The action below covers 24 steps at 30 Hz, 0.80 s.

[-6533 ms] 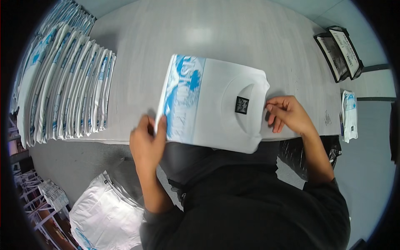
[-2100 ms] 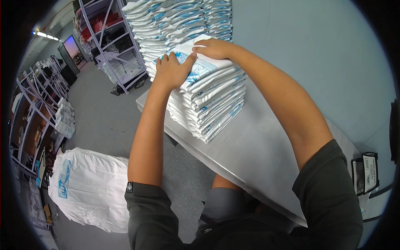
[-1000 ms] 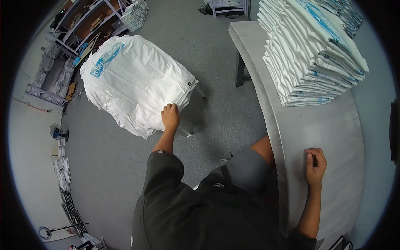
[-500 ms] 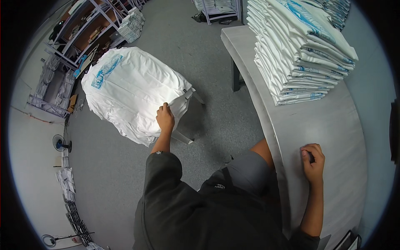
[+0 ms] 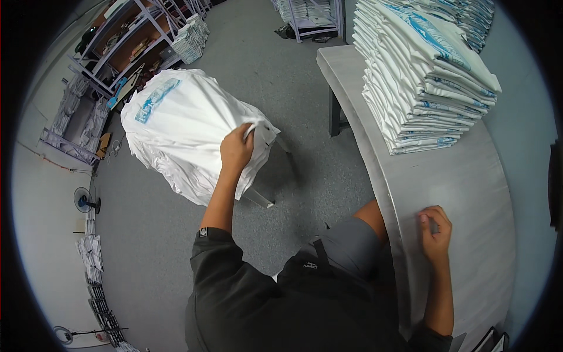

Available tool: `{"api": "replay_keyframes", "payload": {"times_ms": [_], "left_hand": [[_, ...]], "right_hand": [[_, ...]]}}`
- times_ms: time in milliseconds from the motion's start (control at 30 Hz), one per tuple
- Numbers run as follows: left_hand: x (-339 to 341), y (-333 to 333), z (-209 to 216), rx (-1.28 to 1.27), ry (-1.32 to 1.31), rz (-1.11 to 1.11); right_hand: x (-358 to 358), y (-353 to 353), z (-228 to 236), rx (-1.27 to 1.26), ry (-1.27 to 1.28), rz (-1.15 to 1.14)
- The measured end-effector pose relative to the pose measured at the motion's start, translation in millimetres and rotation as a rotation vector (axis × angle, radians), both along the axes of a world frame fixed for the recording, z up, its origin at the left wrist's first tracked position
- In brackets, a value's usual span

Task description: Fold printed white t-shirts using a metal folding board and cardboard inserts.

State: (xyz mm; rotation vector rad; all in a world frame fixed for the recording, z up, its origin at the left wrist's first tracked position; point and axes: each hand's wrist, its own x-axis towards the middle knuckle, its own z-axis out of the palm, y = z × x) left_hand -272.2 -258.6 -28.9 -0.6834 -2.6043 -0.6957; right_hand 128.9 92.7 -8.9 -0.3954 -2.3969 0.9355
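Note:
My left hand [image 5: 237,148] is closed on the near edge of a white T-shirt [image 5: 196,114] with a blue print. The pinched cloth is lifted into folds running out from my fingers. This shirt lies spread on top of a pile of white shirts draped over a low stand, whose leg [image 5: 260,198] shows below the cloth. To the right, my right hand [image 5: 436,232] rests on the grey covered table [image 5: 440,182]. Its fingers are loosely curled, and nothing shows in them. Beyond it on the table stands a tall stack of folded white shirts [image 5: 404,88] with blue prints.
Shelving [image 5: 108,56] stands at the far left, with a stack of folded shirts [image 5: 190,40] near it. A fan [image 5: 86,200] is by the left wall. A low rack [image 5: 309,17] holds more shirts at the back. The table edge [image 5: 378,167] runs along my right side.
My left hand has moved up and slightly right, pulling the shirt's edge into raised folds. My right hand stays on the table, shifted only slightly.

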Motion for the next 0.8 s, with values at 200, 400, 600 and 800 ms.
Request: {"api": "replay_keyframes", "payload": {"times_ms": [200, 400, 600, 800], "left_hand": [[136, 65, 128, 0.269, -0.767, -0.546], [180, 74, 119, 0.491, -0.827, -1.602], [103, 63, -55, 0.48, -0.481, -0.505], [101, 42, -75, 0.785, -1.877, -0.975]], "right_hand": [[-99, -67, -5, -1.07, 0.022, 0.176], [-110, -60, -60, -1.123, -0.382, 0.667], [-96, -113, 2, -1.564, -0.315, 0.357], [-72, -85, 23, -1.502, -0.065, 0.716]]}}
